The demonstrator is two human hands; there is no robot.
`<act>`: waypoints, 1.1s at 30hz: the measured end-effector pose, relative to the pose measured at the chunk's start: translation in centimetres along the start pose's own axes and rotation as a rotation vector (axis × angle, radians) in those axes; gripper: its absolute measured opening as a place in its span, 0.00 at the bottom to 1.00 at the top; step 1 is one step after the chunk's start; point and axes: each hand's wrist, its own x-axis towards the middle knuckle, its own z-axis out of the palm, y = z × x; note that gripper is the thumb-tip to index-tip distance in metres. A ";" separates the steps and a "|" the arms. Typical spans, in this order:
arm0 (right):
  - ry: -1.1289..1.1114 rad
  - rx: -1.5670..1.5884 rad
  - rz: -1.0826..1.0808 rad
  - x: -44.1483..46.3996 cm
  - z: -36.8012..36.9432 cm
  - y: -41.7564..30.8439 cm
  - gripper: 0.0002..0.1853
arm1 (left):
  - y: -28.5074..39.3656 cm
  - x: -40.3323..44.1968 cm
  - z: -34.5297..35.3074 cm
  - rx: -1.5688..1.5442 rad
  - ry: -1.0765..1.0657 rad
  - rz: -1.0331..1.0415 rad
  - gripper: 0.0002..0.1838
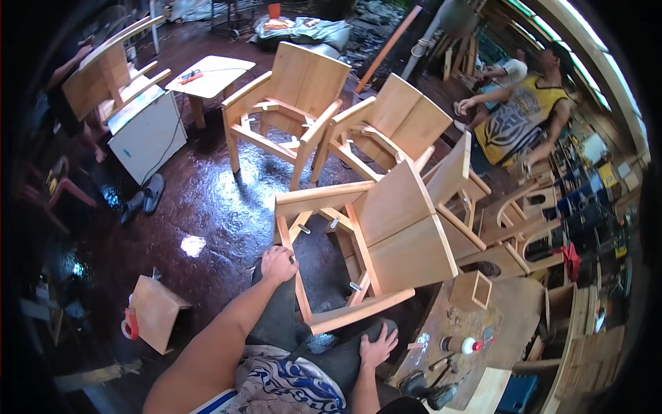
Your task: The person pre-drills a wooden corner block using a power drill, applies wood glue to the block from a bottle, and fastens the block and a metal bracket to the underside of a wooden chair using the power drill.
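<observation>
Right in front of me stands an unfinished wooden chair [386,221] with a broad plank back, two armrests and a seat frame with no seat panel. Pale metal brackets [335,223] show at the frame's inner corners. My left hand [278,265] lies over my left knee, its fingers beside the chair's front rail; whether they touch the wood I cannot tell. A small dark spot shows at its fingers. My right hand [378,346] rests on my right knee with fingers spread, holding nothing, just below the near armrest.
Similar chairs [286,103] stand beyond. At right, a workbench [510,303] bears a bottle [460,344] and a wooden box [472,290]. A person in a yellow jersey [517,117] is behind it. At left lie red tape [129,324] and sandals [145,199]; another person holds a chair [103,76].
</observation>
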 end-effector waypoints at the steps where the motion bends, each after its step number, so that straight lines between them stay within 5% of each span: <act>1: -0.001 -0.003 -0.018 0.8 -0.1 -0.4 0.48 | 0.1 0.3 -0.1 0.027 -0.026 -0.020 0.22; 7: -0.104 -0.032 0.104 4.5 -0.6 -1.3 0.49 | 0.2 0.5 -0.3 0.037 0.004 -0.006 0.20; 16: -0.097 0.013 0.157 7.7 -0.3 -2.0 0.32 | 0.7 1.1 -0.6 0.010 -0.017 -0.048 0.18; 21: 0.389 0.551 0.167 9.9 2.2 1.8 0.11 | 1.0 0.8 -1.0 0.042 -0.036 -0.064 0.18; 22: 0.466 0.971 0.311 10.5 1.9 1.6 0.11 | 1.0 0.7 -0.9 0.037 -0.032 -0.063 0.18; 26: 0.507 1.343 0.414 8.6 -5.6 -2.7 0.12 | 0.6 0.5 -0.5 0.040 -0.016 -0.043 0.17; 29: 0.137 1.622 -0.043 3.4 -14.8 -10.1 0.12 | 0.9 0.5 -0.6 0.027 0.007 -0.046 0.18; 33: -0.170 1.527 -1.054 -4.9 -29.2 -17.6 0.21 | 0.7 0.4 0.0 0.021 0.023 -0.037 0.18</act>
